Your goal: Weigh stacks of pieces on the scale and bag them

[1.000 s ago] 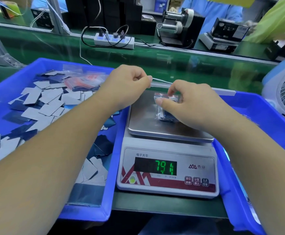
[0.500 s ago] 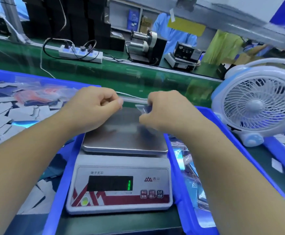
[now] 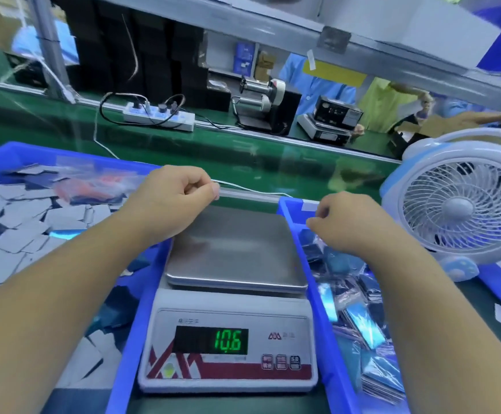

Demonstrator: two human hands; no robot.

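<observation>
Scale (image 3: 228, 339) pan bare (reads 10.6); loose pieces (image 3: 25, 222) left; bagged stacks (image 3: 359, 318) right.

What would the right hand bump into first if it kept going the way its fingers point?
The right hand points left over the right bin's rim. Probably it would reach the scale's steel pan first, though its height is unclear.

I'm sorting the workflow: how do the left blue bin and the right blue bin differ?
The left blue bin holds loose grey and dark flat pieces; the right blue bin holds pieces sealed in clear bags. The left hand sits over the first, the right hand over the second. Both flank the scale.
</observation>
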